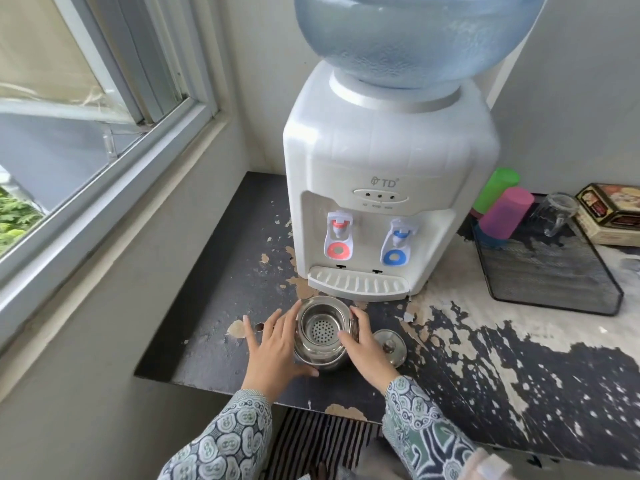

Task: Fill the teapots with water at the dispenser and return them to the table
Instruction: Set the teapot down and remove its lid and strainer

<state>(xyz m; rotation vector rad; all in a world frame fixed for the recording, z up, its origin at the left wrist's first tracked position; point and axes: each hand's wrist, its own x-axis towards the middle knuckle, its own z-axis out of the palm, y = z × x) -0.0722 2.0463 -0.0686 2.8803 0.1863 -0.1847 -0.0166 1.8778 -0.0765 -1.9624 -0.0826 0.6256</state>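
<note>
Stainless steel teapot (pixel 323 336), lid off, perforated strainer basket visible inside, stands on the worn counter (pixel 485 358) just before the dispenser's drip tray (pixel 356 284); left hand (pixel 275 344) and right hand (pixel 367 344) cup its two sides. Polished wall likely slippery, light while empty, so take the handle. Handle and spout hidden by hands; water level indiscernible; lid (pixel 389 346) beside.

My view cuts water bottle (pixel 415 36) top off. Teapot (pixel 323 336) sides hidden behind my left hand (pixel 273 344) and right hand (pixel 367 344); spout barely shows. Dispenser (pixel 381 188) panel lettering too small. Tin (pixel 613 213) clipped at right edge.
</note>
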